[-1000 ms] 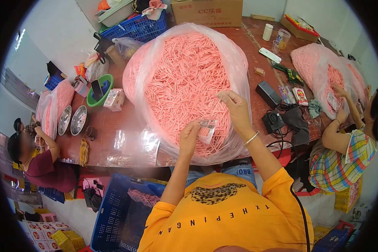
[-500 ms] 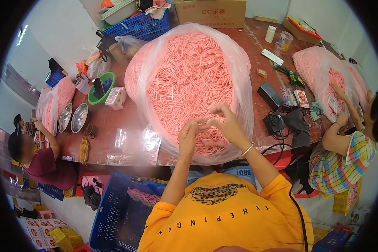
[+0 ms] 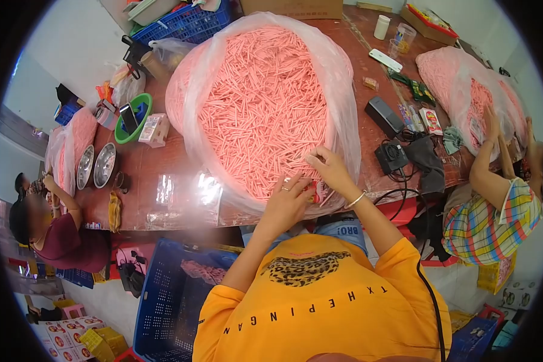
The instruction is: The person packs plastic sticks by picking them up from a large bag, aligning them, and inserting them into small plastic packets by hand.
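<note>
A large clear plastic bag (image 3: 342, 90) stands open in front of me, full of thin pink sticks (image 3: 265, 108). My left hand (image 3: 285, 202), with a ring on one finger, is at the bag's near edge, its fingers stretched out and apart over the sticks. A small red and white packet (image 3: 313, 192) lies right beside its fingertips, partly covered. My right hand (image 3: 333, 171), a bangle at the wrist, is over the bag's near right side. Its thumb and forefinger are pinched together; whatever is between them is too small to make out.
A power adapter (image 3: 385, 117), a black boxy device (image 3: 391, 158) with cables and a white phone (image 3: 385, 61) are on the right. Metal bowls (image 3: 105, 164) and a green basin (image 3: 140, 128) stand left. A blue crate (image 3: 157, 301) sits below. Co-workers sit at both sides.
My hands, close together over the sticks before, have moved apart. The left has lowered and spread its fingers near the packet. The co-worker's hands at the right have lifted.
</note>
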Demonstrator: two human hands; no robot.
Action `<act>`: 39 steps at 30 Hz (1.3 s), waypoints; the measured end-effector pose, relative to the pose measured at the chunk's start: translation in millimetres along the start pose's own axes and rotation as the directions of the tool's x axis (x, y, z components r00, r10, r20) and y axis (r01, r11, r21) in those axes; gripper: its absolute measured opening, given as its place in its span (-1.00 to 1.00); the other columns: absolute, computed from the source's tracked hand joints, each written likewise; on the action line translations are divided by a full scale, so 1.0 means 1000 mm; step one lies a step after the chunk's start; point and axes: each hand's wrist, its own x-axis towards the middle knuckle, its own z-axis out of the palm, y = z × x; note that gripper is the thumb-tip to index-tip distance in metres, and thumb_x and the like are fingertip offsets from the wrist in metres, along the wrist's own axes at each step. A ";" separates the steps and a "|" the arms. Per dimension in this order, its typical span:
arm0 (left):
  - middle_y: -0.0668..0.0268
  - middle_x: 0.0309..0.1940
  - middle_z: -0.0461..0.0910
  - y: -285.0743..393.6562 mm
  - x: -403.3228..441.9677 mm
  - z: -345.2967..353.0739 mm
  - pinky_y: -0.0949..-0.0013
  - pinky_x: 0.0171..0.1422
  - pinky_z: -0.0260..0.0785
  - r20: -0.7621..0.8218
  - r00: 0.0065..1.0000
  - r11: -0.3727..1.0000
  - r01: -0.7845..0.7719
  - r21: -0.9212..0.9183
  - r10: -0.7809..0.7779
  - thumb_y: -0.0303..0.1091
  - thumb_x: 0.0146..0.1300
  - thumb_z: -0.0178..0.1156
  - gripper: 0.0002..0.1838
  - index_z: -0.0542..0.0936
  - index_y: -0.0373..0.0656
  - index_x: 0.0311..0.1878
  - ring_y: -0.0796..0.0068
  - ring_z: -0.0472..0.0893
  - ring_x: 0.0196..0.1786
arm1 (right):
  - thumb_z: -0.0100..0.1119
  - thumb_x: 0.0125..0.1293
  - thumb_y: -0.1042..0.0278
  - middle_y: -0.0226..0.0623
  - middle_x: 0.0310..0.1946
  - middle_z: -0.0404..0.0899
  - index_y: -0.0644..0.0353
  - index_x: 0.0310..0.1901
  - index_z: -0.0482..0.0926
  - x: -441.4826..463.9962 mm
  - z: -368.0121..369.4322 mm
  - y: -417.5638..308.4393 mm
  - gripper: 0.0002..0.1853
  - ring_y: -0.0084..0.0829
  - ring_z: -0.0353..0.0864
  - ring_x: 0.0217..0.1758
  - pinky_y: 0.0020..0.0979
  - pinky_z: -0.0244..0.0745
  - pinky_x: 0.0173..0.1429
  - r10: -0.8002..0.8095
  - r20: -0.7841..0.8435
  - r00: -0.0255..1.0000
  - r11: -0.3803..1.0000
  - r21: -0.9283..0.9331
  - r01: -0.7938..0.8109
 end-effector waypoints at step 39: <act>0.50 -0.29 0.58 -0.048 -0.031 -0.023 0.59 -0.12 0.35 -0.008 0.653 0.218 0.242 -0.945 -0.757 -0.33 0.47 0.11 -0.84 0.60 -0.19 -0.05 0.76 0.50 -0.26 | 0.29 0.29 0.38 -0.48 -0.30 0.56 0.33 -0.15 0.65 0.004 0.033 -0.064 -0.80 -0.69 0.45 -0.24 -0.56 0.40 -0.14 -0.001 0.356 0.934 0.986 0.157 -0.059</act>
